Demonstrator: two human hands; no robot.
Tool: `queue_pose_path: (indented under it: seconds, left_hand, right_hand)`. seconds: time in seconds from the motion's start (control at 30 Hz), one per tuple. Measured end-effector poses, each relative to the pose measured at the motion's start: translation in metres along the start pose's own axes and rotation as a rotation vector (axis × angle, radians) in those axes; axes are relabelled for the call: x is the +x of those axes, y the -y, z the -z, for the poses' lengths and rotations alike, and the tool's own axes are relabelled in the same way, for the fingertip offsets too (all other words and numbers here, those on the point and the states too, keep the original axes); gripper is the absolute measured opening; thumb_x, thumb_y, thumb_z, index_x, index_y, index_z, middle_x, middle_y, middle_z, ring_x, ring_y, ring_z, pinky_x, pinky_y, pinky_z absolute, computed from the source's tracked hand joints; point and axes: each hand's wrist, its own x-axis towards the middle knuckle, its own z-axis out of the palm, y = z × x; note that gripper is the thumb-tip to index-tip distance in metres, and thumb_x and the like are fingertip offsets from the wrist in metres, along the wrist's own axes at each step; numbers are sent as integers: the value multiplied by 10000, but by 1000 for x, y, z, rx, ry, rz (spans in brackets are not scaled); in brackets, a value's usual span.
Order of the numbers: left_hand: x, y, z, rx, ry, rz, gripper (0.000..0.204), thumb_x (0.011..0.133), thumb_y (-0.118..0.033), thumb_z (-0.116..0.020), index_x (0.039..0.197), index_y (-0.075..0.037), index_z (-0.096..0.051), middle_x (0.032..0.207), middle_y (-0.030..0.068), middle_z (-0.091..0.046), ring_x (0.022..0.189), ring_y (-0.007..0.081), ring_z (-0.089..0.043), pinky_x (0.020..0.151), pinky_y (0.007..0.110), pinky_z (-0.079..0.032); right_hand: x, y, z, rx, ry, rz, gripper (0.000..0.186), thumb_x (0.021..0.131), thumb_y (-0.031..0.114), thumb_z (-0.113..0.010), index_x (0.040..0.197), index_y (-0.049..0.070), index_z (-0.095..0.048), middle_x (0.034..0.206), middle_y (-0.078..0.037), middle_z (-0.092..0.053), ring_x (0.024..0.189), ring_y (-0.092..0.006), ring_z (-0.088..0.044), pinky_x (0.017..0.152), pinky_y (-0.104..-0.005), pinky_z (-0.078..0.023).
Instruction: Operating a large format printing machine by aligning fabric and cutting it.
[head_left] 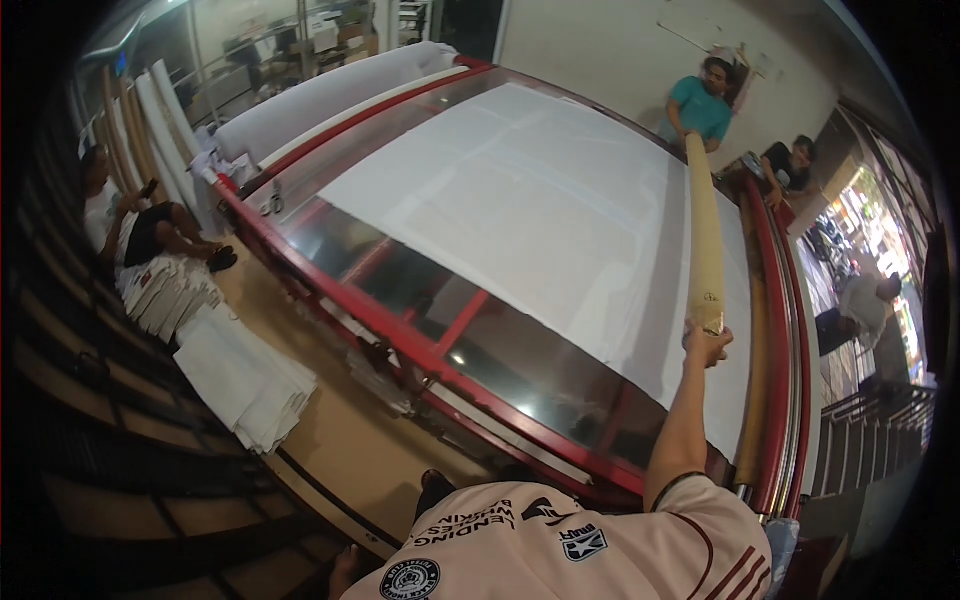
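Tan tube [704,230]: above the white sheet [500,210], running from the right fingers [714,346] to a co-worker [698,105].
Tube marking [711,298]: small dark scrawl just beyond those fingers, illegible on my feed.
Right fingers: curled around the tube's near end.
Left fingers: out of my view; I can't tell.
Pale pink shirt [640,560]: dark lettering, badges, below-left of the right fingers.

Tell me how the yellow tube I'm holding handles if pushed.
The tube looks likely to stay stiff, running straight between your right hand and a co-worker. Being round, it would probably roll. Its length may make it tip if held at one end.
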Motion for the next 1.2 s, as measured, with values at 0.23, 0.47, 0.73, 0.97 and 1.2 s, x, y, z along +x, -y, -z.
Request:
queue_pose_path:
  seconds: [0.23,0.47,0.73,0.97,1.2]
  left_hand:
    - [16,49,106,-254,-311,216,675,1033,-524,-403,1454,0,-466,1428,295,-505,1361,418,-464,1138,475,-364]
    - [87,-27,206,-602,-343,78,590,1029,-434,-498,1431,-3,-505,1360,272,-583,1295,401,-547,1081,417,-420]
    - [151,-156,346,-398,-484,-246,494,1007,-273,-582,1394,29,-528,1380,232,-585,1248,332,-596,1049,370,-441]
    - [229,-387,518,-169,-463,-750,454,991,-236,-602,1370,10,-559,1460,255,-494,1334,369,-512,1077,399,-424]
    - [403,-676,591,213,-247,-1363,512,984,-303,-614,1420,-51,-527,1494,261,-442,1410,443,-384,1147,500,-333]
  right_hand:
    - [-162,63,-109,762,271,-363,1009,582,217,-934,1395,84,-352,1393,-268,-413,1212,-397,-547,981,-475,-547]
    - [-252,119,-188,559,275,-392,1066,585,261,-961,1430,129,-325,1406,-250,-374,1187,-387,-557,975,-464,-553]
    - [-324,168,-268,455,217,-313,1004,593,249,-932,1412,122,-366,1387,-259,-432,1195,-391,-557,959,-451,-554]
    - [-400,219,-318,410,154,-296,960,590,237,-934,1376,109,-399,1307,-248,-519,1121,-359,-603,935,-435,-554]
    - [-470,266,-317,362,222,-307,951,581,206,-942,1356,184,-392,1273,-220,-422,1113,-364,-554,916,-449,-540]
